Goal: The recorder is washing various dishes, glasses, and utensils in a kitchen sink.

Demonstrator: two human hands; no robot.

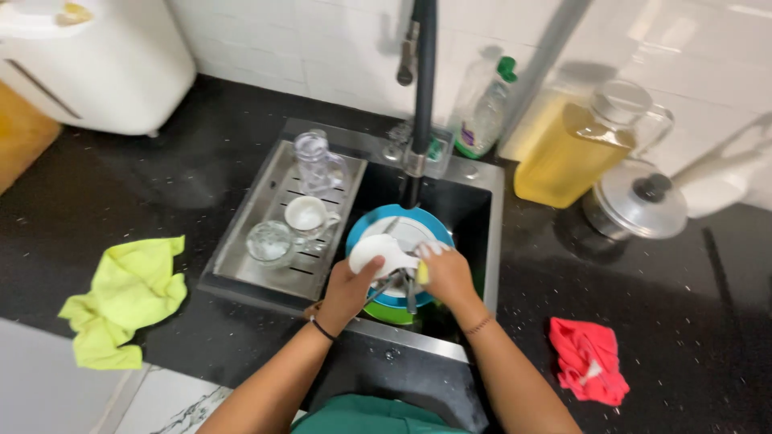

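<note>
A: Your left hand (347, 291) is clamped on the white bowl (378, 251), fingers curled round its near rim, tilted over the sink (482, 241).

B: And your right hand (447, 275)?

A: Closed on a yellow sponge (423, 272), pressed vs the bowl's right edge. Soap foam on your fingertips.

B: What's under the bowl?

A: A blue plate (430, 225) w/ a white centre, sitting in the basin right below the black tap (421, 96). A green rim (386, 312) peeks out beneath it, near your wrists. Some cutlery (402, 285) handles lie betw. your hands; can't tell how many.

B: Left of the basin?

A: Steel drain tray (265, 201): clear glass jug (315, 161) at the back, white mug (310, 215) mid, glass cup (269, 241) up front, just beside the mug.

B: Further out on your counter?

A: Yellow cloth (129, 301) crumpled far left, red cloth (589, 360) on the right, both on the black counter (659, 321). Behind the sink, a soap bottle (482, 112) w/ green cap, then a big jug of yellow liquid (575, 149), a steel pot lid (639, 205) near it. White appliance (96, 64) top left.
</note>
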